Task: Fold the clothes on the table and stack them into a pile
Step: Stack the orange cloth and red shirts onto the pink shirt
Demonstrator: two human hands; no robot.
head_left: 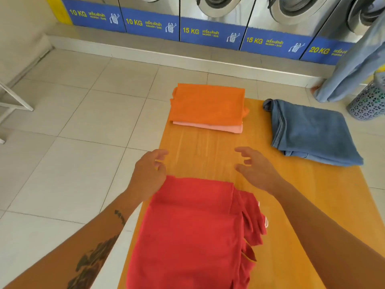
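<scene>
A folded red garment [187,230] lies on the near part of the wooden table [291,205]. At the far end, a folded orange garment [206,105] rests on a folded pink one [218,127]. Folded blue jeans [310,132] lie at the far right. My left hand [149,172] hovers just past the red garment's far left corner, fingers spread and holding nothing. My right hand [254,170] hovers over bare wood beyond the red garment's far right corner, also spread and holding nothing.
A row of washing machines [210,17] with blue labels stands on a step beyond the tiled floor. At the far right stands a person in light blue trousers [350,65] beside a perforated laundry basket [368,101]. A white metal frame [12,101] is at the left.
</scene>
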